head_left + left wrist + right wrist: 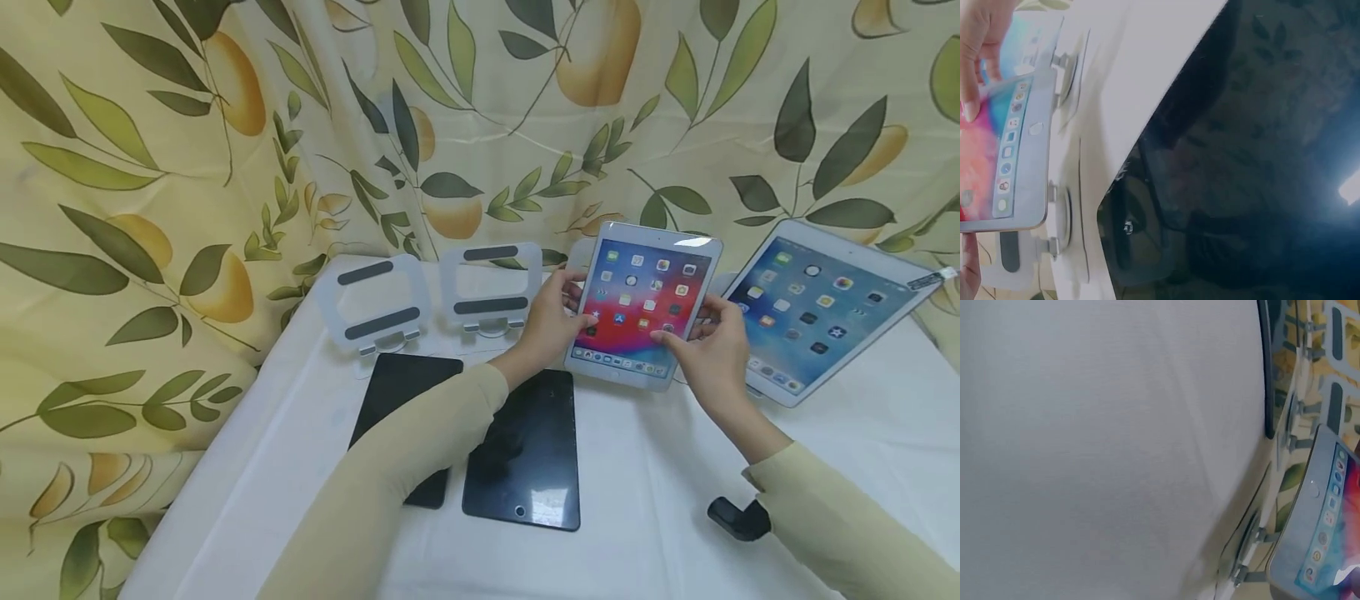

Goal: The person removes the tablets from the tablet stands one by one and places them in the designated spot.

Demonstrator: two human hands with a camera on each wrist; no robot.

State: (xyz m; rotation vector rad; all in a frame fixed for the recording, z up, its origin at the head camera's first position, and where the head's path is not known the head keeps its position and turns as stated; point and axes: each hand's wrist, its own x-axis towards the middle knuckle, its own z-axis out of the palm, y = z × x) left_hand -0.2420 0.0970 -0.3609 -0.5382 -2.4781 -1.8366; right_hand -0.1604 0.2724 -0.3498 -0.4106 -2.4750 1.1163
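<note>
Soft light, bright glare atop the held white tablet [642, 305]

Much of the left black tablet [405, 383] is covered by the left sleeve [393, 471], as is a corner of the right black tablet [528, 467]. The handheld white iPad [645, 296] is cut off by the edges of both wrist views. Print on the tag [932, 278] at the second white iPad [817, 312] is too small to be read.

Left hand [547, 329] just right of frame centre, pinching; right hand [714, 346] farther right, pinching too; thumbs point inward; sleeved left forearm [405, 442] from bottom edge, right forearm [840, 517] from lower right.
</note>
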